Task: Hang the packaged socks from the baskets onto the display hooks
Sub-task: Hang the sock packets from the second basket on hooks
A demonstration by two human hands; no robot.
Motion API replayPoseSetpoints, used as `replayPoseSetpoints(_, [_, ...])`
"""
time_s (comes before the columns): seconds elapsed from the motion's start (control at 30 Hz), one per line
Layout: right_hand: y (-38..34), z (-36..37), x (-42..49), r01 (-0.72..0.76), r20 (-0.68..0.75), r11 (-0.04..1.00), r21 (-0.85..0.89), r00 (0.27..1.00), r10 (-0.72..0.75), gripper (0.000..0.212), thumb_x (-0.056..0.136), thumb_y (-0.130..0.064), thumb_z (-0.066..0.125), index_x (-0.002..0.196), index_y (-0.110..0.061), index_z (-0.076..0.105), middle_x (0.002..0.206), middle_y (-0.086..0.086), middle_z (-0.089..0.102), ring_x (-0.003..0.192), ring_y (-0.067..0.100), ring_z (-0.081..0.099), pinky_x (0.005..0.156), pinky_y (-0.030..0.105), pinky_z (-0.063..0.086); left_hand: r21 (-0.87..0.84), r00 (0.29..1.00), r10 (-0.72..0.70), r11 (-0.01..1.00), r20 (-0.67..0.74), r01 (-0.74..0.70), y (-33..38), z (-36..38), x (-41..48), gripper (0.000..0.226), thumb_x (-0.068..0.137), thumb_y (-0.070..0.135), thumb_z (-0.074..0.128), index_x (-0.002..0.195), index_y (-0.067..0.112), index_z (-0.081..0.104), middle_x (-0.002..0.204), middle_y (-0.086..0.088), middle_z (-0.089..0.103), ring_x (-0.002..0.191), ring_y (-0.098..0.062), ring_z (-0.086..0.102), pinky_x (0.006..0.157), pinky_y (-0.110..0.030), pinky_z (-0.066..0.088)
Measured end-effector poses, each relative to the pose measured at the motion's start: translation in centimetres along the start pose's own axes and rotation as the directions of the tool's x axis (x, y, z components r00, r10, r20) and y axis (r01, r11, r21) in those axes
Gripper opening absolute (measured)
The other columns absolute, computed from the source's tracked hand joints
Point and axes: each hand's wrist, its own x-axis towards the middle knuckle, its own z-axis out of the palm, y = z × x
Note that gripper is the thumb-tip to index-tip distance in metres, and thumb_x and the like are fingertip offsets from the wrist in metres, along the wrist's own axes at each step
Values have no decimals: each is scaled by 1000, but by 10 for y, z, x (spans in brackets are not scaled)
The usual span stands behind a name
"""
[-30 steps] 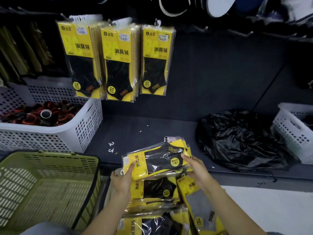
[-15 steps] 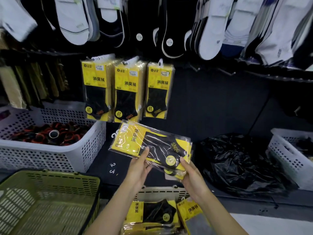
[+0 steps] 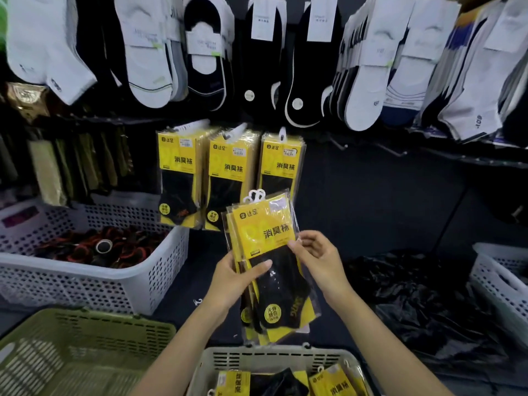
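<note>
The left grip (image 3: 237, 277) curls round a stack of yellow sock packs (image 3: 265, 221), held upright; the right grip (image 3: 317, 258) pinches its right edge above a basket (image 3: 274, 357).

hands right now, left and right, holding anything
Left hand: grips the sock packs at their left edge.
Right hand: holds the same packs at the right edge.

A dark, matt wall panel (image 3: 371, 195) stands behind a dark counter (image 3: 194, 270), and the light is rather dim. Along the top of the wall hangs a row of white and black loose socks (image 3: 363, 90). At the left end of the counter sits a white perforated plastic basket (image 3: 85, 284). Near the right end lies a crumpled black plastic bag (image 3: 414, 295), and beside it, at the right edge, is a second white perforated basket (image 3: 500, 281).
</note>
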Motion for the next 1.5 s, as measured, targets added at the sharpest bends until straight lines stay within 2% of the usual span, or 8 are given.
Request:
replayPoseSetpoints(0.17, [-3, 9, 4, -83, 84, 990, 115, 994, 73, 26, 74, -32, 71, 87, -10, 68, 87, 4, 74, 81, 15, 71, 68, 22, 55, 22, 1000, -2, 1000, 6, 2, 6, -9, 6, 50, 47, 50, 82, 91, 32, 67, 87, 18, 73, 78, 4, 68, 56, -6, 48])
replayPoseSetpoints(0.3, [2, 10, 10, -180, 70, 970, 163, 983, 171, 18, 84, -27, 66, 89, -10, 67, 83, 7, 74, 74, 16, 71, 63, 22, 54, -3, 1000, -14, 1000, -27, 13, 11, -15, 15, 26, 69, 57, 65, 85, 37, 57, 67, 38, 63, 62, 22, 58, 46, -3, 43])
replayPoseSetpoints(0.47, [3, 3, 30, -171, -75, 963, 208, 979, 191, 11, 92, -24, 59, 91, -13, 64, 74, 2, 73, 68, 14, 70, 58, 24, 55, -24, 994, 16, 1000, -105, -18, 20, -34, 32, 45, 62, 69, 56, 93, 38, 63, 88, 20, 71, 84, 6, 63, 74, -16, 42])
replayPoseSetpoints(0.6, [-8, -3, 63, -105, -193, 976, 192, 971, 143, 8, 92, -22, 60, 87, -16, 63, 82, 9, 74, 84, 27, 69, 80, 43, 54, 27, 969, 90, 996, -229, -86, 36, -55, 55, 38, 76, 60, 56, 101, 32, 54, 94, 21, 59, 99, -6, 55, 93, -27, 37])
replayPoseSetpoints(0.77, [-23, 5, 107, -4, -271, 996, 86, 962, 28, 6, 91, -22, 62, 92, -16, 62, 86, 8, 71, 83, 17, 66, 81, 33, 51, 104, 922, 174, 984, -345, -147, 62, -73, 76, 29, 73, 62, 56, 75, 33, 56, 69, 19, 56, 71, 5, 50, 72, -19, 39])
replayPoseSetpoints(1.03, [-11, 31, 144, 9, -251, 1000, -2, 968, -9, 5, 91, -19, 63, 87, -22, 62, 76, 0, 69, 73, 9, 61, 62, 13, 46, 113, 917, 201, 978, -343, -172, 75, -88, 93, 66, 64, 71, 54, 84, 8, 60, 80, -8, 56, 65, -10, 51, 60, -20, 37])
replayPoseSetpoints(1.2, [3, 31, 137, -46, -308, 996, 77, 949, 68, 4, 91, -19, 63, 89, -15, 64, 89, 25, 68, 73, 32, 59, 74, 39, 51, 79, 912, 182, 983, -368, -164, 76, -84, 93, 47, 67, 66, 56, 76, 20, 64, 69, 8, 63, 72, -5, 59, 64, -20, 38])
replayPoseSetpoints(1.5, [-10, 2, 122, 110, -313, 994, 18, 945, -99, 5, 91, -22, 62, 95, -25, 63, 83, -11, 74, 80, 1, 69, 68, 14, 52, 74, 918, 185, 983, -351, -170, 83, -70, 93, 38, 77, 60, 56, 68, 23, 57, 53, 13, 56, 59, 3, 53, 59, -17, 33])
